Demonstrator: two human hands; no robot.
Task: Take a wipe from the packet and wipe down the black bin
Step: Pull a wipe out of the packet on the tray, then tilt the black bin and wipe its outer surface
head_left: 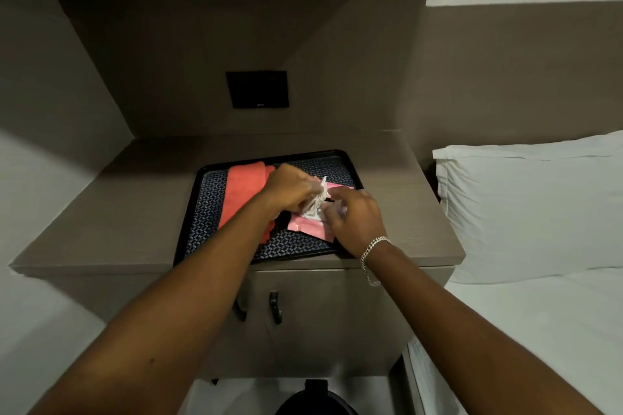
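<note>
A pink wipe packet [308, 227] lies on a black patterned tray [205, 199] on top of a brown cabinet. My left hand [288, 190] pinches a crumpled white wipe [317, 199] that sticks up out of the packet. My right hand [355, 217] presses on the packet's right side, fingers curled over it. The black bin [315, 401] stands on the floor below the cabinet, only its top showing at the bottom edge of the view.
A folded coral cloth [244, 189] lies on the tray's left part. The cabinet [101, 229] has two dark door handles [274, 307]. A bed with a white pillow [526, 209] is at the right. A black wall panel [258, 89] sits behind.
</note>
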